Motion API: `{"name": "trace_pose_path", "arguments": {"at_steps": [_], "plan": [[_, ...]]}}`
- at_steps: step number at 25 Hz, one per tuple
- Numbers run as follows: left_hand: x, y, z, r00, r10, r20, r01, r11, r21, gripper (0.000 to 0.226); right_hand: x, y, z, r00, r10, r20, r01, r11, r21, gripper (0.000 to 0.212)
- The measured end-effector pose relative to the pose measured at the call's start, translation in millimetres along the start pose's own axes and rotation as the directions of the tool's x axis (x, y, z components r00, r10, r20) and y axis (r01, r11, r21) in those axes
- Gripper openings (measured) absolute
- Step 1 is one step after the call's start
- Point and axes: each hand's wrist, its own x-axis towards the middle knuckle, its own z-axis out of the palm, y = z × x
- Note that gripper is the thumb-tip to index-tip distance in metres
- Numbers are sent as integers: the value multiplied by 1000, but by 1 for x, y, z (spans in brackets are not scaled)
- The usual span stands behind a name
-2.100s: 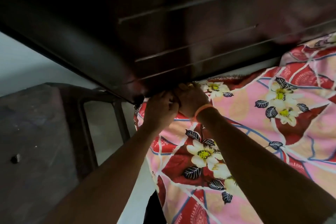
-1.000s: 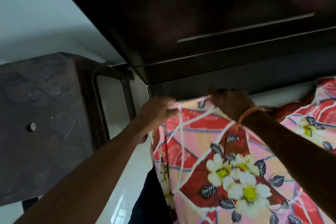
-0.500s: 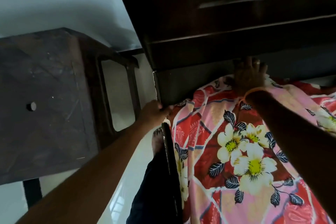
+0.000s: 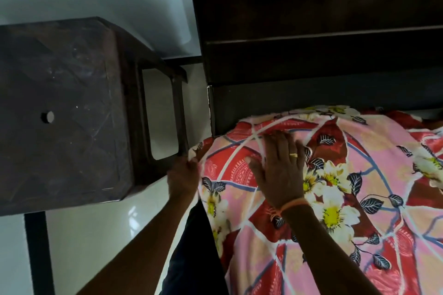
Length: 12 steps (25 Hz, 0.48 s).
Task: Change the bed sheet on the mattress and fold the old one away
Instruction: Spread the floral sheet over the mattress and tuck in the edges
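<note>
Floral bed sheet (image 4: 335, 175) corner lies at headboard (image 4: 311, 60); left hand (image 4: 183, 178) pinches its side edge, right hand (image 4: 280, 167) pressed flat, fingers spread.

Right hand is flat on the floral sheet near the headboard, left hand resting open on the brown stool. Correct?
Not quite. In the head view the left hand grips the floral sheet's edge at the mattress corner, beside the brown stool. The right hand does lie flat.
</note>
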Motion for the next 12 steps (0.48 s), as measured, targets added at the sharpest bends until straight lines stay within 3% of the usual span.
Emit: {"name": "trace_pose_path", "arguments": {"at_steps": [2, 4, 6, 9, 12], "plan": [[-18, 20, -1, 995, 80, -51, -86, 989, -124, 29, 5, 9, 1, 1000, -23, 15, 24, 998, -63, 64], [-31, 36, 3, 994, 10, -105, -33, 973, -227, 38, 17, 18, -1, 1000, -17, 21, 20, 994, -104, 60], [-43, 45, 13, 995, -80, 57, 93, 951, -294, 24, 33, 22, -7, 999, -8, 48, 14, 992, -122, 52], [-73, 69, 19, 910, -97, 404, 297, 831, -470, 26, 53, 16, -20, 989, -109, 102, 126, 977, -171, 39], [-83, 81, 22, 878, -148, 455, 426, 676, -601, 23, 64, -5, -27, 895, -279, 349, 286, 958, 32, 38]]}}
